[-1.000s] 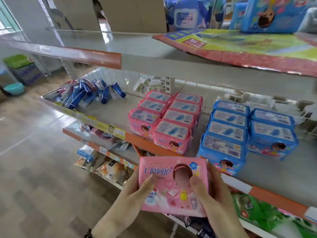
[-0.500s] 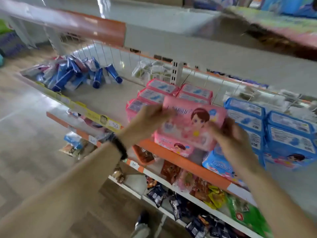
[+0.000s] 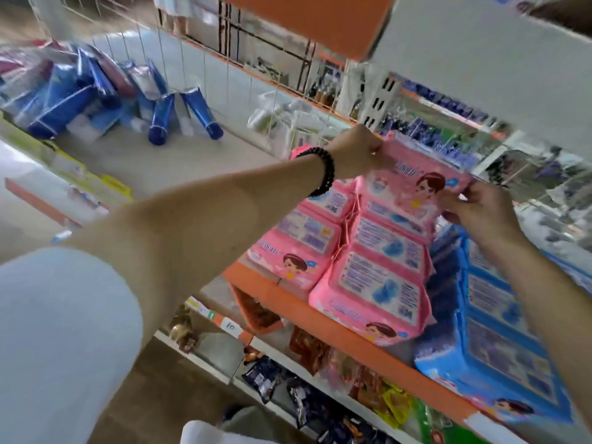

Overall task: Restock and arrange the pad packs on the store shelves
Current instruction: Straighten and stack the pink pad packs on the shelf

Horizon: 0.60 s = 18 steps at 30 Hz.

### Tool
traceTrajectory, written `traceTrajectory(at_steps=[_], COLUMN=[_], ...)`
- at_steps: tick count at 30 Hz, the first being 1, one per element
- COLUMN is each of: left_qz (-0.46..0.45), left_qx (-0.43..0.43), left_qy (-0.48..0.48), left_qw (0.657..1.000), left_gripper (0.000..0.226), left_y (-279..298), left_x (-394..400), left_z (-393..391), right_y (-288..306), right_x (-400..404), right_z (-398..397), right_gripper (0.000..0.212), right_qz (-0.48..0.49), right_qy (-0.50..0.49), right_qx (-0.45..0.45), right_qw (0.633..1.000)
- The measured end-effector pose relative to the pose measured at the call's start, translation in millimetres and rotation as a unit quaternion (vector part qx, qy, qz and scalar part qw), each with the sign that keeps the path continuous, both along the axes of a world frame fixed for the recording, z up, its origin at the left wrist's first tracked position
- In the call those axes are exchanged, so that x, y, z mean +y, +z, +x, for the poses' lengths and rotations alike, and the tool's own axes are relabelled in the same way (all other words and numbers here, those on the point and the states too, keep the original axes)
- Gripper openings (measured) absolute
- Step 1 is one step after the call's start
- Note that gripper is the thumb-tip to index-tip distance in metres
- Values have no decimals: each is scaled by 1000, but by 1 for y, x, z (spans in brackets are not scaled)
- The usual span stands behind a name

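Note:
A pink pad pack (image 3: 416,184) with a cartoon girl on its front is held upright above the back of the right-hand pink row. My left hand (image 3: 358,152) grips its upper left corner. My right hand (image 3: 474,209) pinches its lower right edge. Beneath it, two rows of pink pad packs (image 3: 365,261) lie on the orange-edged shelf (image 3: 336,334). Blue pad packs (image 3: 499,341) fill the shelf to the right.
Blue tubes and sachets (image 3: 105,97) lie heaped at the shelf's far left, with bare shelf between them and the pink packs. A wire grid backs the shelf. The shelf above (image 3: 464,43) overhangs closely. Snack packets (image 3: 320,379) sit on the lower shelf.
Both hands have carried the pink pack up from waist height and farther back over the pink rows. The camera has moved closer and lower under the upper shelf.

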<state>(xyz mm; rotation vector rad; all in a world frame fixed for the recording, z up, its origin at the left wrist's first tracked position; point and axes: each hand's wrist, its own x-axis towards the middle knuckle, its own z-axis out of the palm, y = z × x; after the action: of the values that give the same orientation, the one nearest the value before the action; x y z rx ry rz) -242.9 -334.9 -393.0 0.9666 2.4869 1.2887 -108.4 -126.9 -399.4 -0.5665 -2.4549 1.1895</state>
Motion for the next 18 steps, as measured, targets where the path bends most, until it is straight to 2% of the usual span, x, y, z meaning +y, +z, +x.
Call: traceTrajectory(at_steps=[4, 11, 15, 18], left_qz=[11, 11, 21, 17], left_qx=[-7, -45, -37, -39], left_qy=[-6, -23, -28, -20], left_qw=[1000, 999, 999, 999], left_gripper=[28, 24, 24, 22], left_y=[-9, -1, -6, -10], left_x=[12, 31, 33, 34], left_z=[-16, -24, -28, -29], right_y=[-1, -4, -7, -10], right_x=[6, 20, 15, 12], right_z=[-14, -21, -21, -20], right_gripper=[6, 8, 17, 16], right_qz=[20, -9, 19, 24], right_qy=[-20, -64, -62, -70], right_qx=[16, -13, 15, 11], right_qw=[999, 998, 998, 997])
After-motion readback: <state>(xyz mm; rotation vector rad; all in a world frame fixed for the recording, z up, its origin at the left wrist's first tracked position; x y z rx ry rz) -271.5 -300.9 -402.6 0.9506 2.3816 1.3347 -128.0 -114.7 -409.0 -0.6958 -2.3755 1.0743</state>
